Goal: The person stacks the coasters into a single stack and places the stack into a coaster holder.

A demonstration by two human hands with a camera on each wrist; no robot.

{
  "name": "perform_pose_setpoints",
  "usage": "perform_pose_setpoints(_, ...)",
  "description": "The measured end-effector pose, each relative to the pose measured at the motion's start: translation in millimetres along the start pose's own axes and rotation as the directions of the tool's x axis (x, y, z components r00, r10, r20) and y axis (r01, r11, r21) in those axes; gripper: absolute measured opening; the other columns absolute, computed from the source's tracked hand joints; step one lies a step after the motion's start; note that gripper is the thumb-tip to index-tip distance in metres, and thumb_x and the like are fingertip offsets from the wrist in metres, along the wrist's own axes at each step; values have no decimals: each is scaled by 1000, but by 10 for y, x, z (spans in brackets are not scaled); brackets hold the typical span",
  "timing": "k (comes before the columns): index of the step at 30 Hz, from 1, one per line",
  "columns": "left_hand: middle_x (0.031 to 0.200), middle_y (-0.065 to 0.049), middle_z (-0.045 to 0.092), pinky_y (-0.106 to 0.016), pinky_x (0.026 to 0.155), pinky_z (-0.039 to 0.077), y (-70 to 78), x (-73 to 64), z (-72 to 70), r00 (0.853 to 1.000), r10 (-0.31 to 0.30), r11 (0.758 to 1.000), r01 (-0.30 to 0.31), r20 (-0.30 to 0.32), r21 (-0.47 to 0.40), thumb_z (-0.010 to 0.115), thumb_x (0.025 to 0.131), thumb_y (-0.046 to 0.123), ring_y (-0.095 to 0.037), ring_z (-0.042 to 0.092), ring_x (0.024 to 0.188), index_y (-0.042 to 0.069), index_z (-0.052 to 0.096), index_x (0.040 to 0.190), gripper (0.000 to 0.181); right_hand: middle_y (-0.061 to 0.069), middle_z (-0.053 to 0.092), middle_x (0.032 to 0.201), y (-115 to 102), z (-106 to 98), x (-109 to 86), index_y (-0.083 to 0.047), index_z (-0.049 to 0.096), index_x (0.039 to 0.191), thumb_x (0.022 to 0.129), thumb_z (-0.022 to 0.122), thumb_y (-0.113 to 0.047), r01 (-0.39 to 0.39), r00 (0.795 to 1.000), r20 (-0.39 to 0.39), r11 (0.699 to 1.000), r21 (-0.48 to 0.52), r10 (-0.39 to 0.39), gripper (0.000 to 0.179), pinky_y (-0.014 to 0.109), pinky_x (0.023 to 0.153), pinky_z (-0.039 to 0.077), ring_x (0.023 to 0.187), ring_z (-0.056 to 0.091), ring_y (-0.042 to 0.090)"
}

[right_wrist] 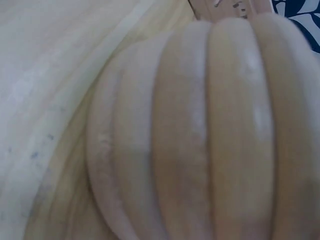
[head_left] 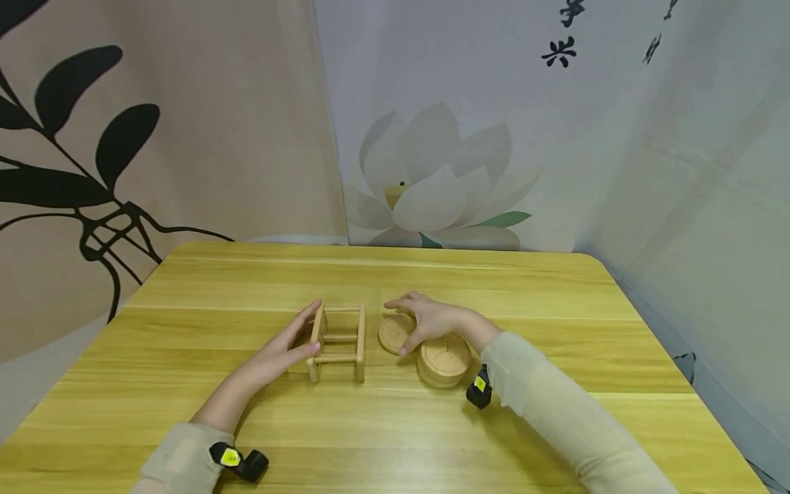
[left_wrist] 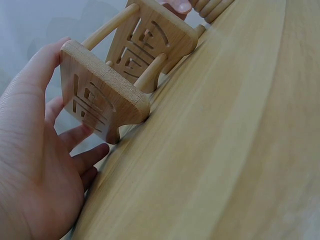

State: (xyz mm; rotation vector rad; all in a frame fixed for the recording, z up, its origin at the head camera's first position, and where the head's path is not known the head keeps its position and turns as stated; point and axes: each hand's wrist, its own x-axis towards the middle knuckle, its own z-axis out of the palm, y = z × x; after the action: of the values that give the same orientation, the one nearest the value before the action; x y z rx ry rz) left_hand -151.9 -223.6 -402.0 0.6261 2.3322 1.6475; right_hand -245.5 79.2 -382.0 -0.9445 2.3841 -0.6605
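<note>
We hold the wooden rack (head_left: 361, 342) in our left grip (head_left: 279, 353); our right grip (head_left: 435, 318) is wide over one coaster (head_left: 393, 332), beside stacked coasters (head_left: 444, 363).

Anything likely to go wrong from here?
Three risks:
1. The right grip reaches across close to the disc stack, with its wrist camera just beside it; a low swing could knock the stack over.
2. The left grip is only at one end panel of the wooden rack, so a bump might twist or slide it.
3. Contact on the lone disc is unclear; it could slip if lifted.
</note>
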Motion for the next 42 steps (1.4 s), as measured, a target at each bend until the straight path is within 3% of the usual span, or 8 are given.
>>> perform_pose_setpoints(14, 145, -17, 15, -65, 93, 18, -5, 7, 9, 1000, 2, 1000, -2, -2, 3, 48, 94, 14, -39, 19, 128, 25, 7, 145, 66, 4, 30, 133, 39, 26, 22, -23, 33, 140, 64, 80, -37, -23, 1000, 9, 1000, -21, 23, 90, 46, 96, 29, 124, 25, 23)
perform_pose_setpoints(20, 146, -16, 13, -66, 93, 17, -1, 5, 13, 1000, 2, 1000, -2, 2, 6, 48, 93, 13, -39, 17, 128, 24, 7, 145, 67, 5, 34, 130, 41, 28, 68, -24, 37, 137, 65, 80, -35, 3, 1000, 12, 998, -67, -2, 86, 45, 95, 30, 121, 28, 23)
perform_pose_setpoints(30, 146, -16, 12, -65, 94, 15, 17, 14, 18, 1000, 9, 1000, -9, 0, 4, 47, 93, 11, -40, 17, 128, 16, 6, 146, 67, 3, 37, 124, -15, -4, 81, -24, 46, 130, 65, 82, -24, 26, 999, 37, 999, -43, -25, 74, 42, 94, 30, 116, 32, 21)
perform_pose_setpoints(42, 146, -16, 13, -65, 94, 15, 17, 14, 25, 1000, 11, 1000, -11, -2, 14, 47, 93, 11, -40, 18, 128, 17, 6, 146, 67, -1, 37, 122, -1, 5, 100, -27, 49, 128, 65, 82, -23, -21, 999, 36, 999, -37, 22, 71, 39, 94, 31, 115, 33, 18)
